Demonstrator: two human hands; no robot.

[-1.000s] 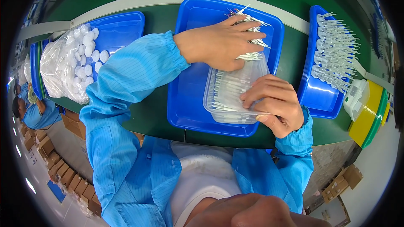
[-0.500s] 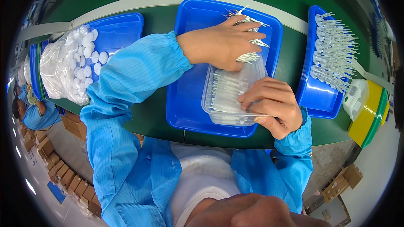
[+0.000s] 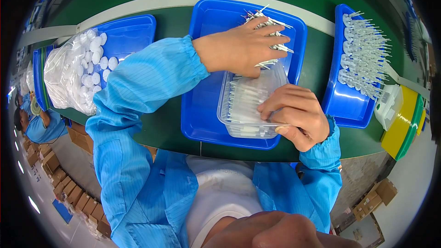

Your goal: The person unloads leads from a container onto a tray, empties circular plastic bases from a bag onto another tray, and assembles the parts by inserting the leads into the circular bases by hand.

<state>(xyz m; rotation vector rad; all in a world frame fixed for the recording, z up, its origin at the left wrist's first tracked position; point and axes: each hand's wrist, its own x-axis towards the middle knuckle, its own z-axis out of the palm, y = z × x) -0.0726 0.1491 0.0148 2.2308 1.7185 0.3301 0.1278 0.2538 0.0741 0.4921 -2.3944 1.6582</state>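
My left hand (image 3: 241,50) lies palm down with fingers spread over a pile of thin white sticks (image 3: 272,23) at the far side of a blue tray (image 3: 195,128). Stick ends poke out around and below its fingers; the palm side is hidden. A clear plastic box (image 3: 250,131) sits tilted in the tray, with more white sticks (image 3: 239,103) lying inside. Its near right rim is gripped by my right hand (image 3: 301,115), thumb outside and fingertips inside against the contents.
At left, a blue tray (image 3: 138,30) bears a clear bag (image 3: 69,78) and several white round pieces (image 3: 112,63). On the right, another blue tray (image 3: 349,110) carries rows of white-stemmed pieces (image 3: 363,55). A yellow-green container (image 3: 399,124) stands beside it.
The clear box has shifted slightly left, with my right hand still on its rim. My left hand stays over the sticks, almost unmoved.
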